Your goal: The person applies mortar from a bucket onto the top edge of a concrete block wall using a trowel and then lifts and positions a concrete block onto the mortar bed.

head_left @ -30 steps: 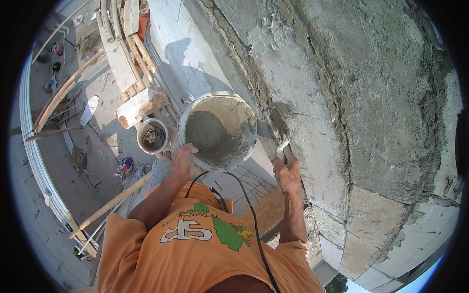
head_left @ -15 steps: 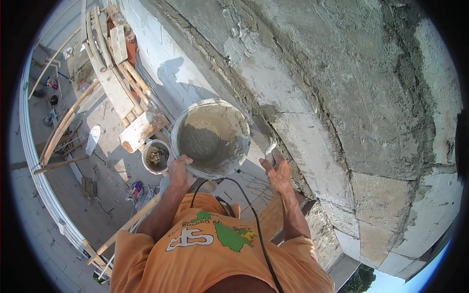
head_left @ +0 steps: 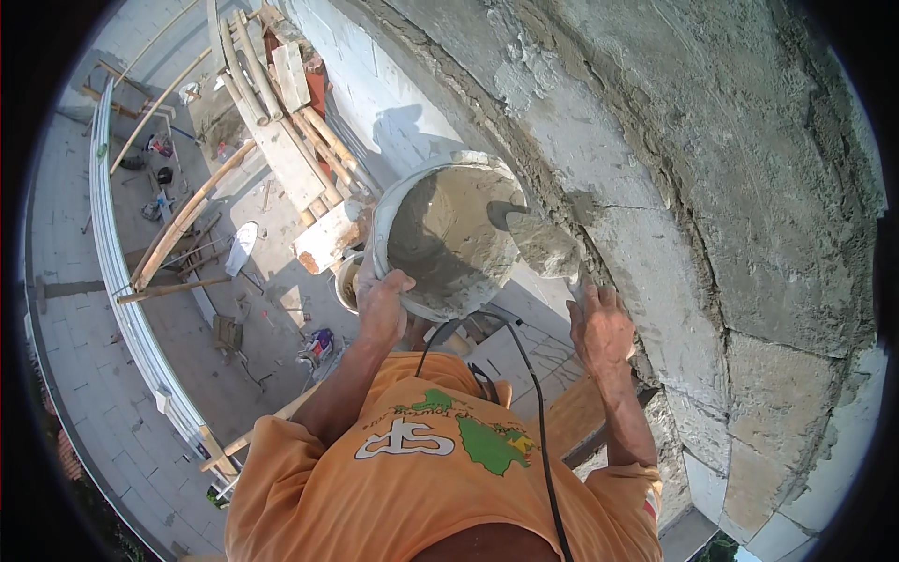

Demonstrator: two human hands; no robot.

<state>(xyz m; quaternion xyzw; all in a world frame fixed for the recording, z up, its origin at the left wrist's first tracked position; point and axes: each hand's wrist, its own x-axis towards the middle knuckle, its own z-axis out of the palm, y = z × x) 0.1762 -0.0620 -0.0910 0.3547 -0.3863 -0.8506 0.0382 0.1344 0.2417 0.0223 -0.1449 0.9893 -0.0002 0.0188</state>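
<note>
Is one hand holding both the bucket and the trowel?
No, the left hand grips the bucket while the right hand holds the trowel.

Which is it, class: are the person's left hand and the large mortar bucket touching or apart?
Touching: the head view shows the left hand gripping the large mortar bucket, thumb over its rim.

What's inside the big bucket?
Grey mortar, partly shaded, lies inside the big bucket. The bucket's bottom can't be seen, because the mortar covers it.
</note>
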